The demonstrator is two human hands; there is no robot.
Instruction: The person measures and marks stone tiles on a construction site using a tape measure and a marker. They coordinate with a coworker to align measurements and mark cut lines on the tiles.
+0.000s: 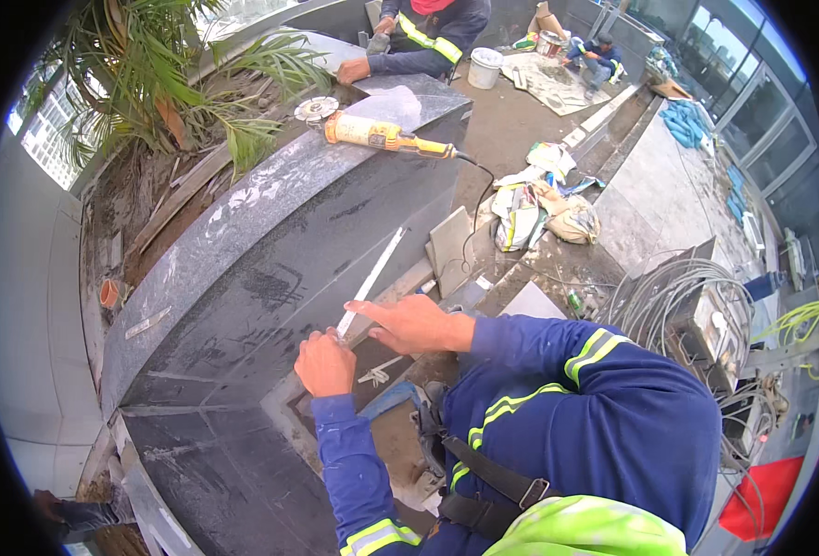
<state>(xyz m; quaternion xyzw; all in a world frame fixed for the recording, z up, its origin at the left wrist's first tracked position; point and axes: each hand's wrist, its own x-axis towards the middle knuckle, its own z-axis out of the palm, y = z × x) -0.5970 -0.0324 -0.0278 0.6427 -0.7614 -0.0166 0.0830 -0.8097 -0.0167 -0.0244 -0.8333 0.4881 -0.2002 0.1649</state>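
Observation:
A long, thin white strip (372, 278) slants up and away in front of the dark stone wall panel (270, 296). My left hand (324, 363) is closed around its lower end. Just above and to the right, my right hand (414, 324) grips the same strip, its thumb reaching across; the other fingers are partly hidden. I cannot tell what the strip is made of. Beyond my hands, a yellow angle grinder (372, 132) with a round disc (317, 109) lies on the curved stone ledge (206, 227).
A co-worker's hand (354, 70) rests on the ledge's far end; another person (599, 60) crouches farther back. Bags (525, 213), a white bucket (485, 69) and coiled cables (678, 296) lie to the right. The grinder's cord (477, 171) trails down. Palm fronds (150, 83) overhang the planter.

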